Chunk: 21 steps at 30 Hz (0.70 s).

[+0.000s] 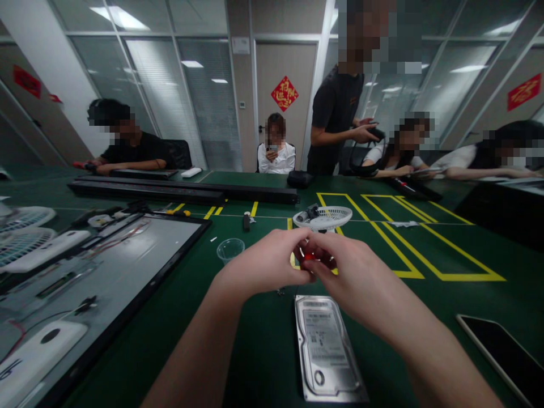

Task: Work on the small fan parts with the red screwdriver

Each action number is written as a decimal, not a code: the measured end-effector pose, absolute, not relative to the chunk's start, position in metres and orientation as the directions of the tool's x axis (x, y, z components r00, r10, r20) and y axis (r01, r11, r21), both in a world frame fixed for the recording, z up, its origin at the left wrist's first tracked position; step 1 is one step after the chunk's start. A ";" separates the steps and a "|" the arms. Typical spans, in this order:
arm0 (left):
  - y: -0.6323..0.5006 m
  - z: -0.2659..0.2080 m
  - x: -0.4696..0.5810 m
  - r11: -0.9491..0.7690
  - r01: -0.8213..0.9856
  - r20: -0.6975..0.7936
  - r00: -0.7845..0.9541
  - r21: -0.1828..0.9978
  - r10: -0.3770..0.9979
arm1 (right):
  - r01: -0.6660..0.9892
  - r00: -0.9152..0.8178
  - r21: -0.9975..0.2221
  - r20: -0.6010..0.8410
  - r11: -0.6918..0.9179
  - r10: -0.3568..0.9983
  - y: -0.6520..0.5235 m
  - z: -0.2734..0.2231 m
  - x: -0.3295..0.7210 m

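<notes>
My left hand (272, 258) and my right hand (346, 260) meet above the green table, fingertips close together. A small red object (309, 257) shows between the fingers; most of it is hidden, so its kind is unclear. My right thumb and fingers are closed around it. The fingers of my left hand curl in from the other side, and whether they grip the same object is hidden. Below the hands lies a silver hard drive (325, 345), label side up, with neither hand touching it. Tiny dark bits, perhaps screws (280, 292), lie just beyond it.
A clear plastic cup (230, 249) stands left of my hands, with a white fan grille (329, 217) beyond them. At left lies a large flat panel (140, 266) with fan parts; a phone (505, 354) is at right. Several people sit or stand across the table.
</notes>
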<state>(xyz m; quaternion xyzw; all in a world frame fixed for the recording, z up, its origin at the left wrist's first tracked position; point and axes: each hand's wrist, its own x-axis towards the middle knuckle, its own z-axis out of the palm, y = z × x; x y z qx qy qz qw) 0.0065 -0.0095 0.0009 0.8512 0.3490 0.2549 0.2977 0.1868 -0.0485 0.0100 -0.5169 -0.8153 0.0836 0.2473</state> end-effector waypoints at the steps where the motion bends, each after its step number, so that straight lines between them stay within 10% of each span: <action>1: -0.010 0.001 0.006 -0.590 0.447 0.233 0.628 0.673 0.742 | 0.801 -0.348 -0.390 0.312 0.453 0.884 -0.048 0.010 0.187; 21: -0.009 0.000 0.006 -0.571 0.452 0.213 0.626 0.685 0.751 | 0.784 -0.326 -0.428 0.334 0.450 0.885 -0.051 0.013 0.186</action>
